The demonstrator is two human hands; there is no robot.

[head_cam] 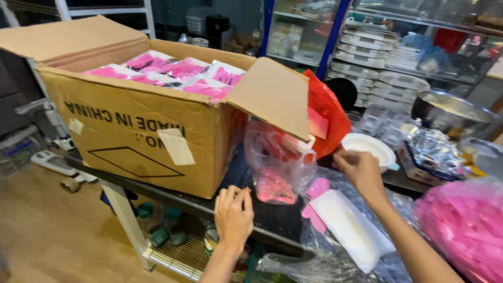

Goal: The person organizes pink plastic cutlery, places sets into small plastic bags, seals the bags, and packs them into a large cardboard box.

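Note:
My left hand (233, 215) rests flat on the dark table edge (173, 198), fingers together, holding nothing, just below a big open cardboard box (141, 131) filled with pink packets (173, 73). My right hand (360, 170) is raised at the right, fingers pinched near the top of a clear plastic bag (277, 162) with pink items inside; whether it grips the bag is unclear. A white and pink packet (346, 225) lies on clear wrap between my arms.
A red plastic bag (327, 112) sits behind the box flap. A white bowl (369, 147), clear cups (382, 123), a foil tray (435, 149) and a steel bowl (453, 112) stand at the right. A pink bagged heap (463, 225) fills the lower right. Shelves line the back.

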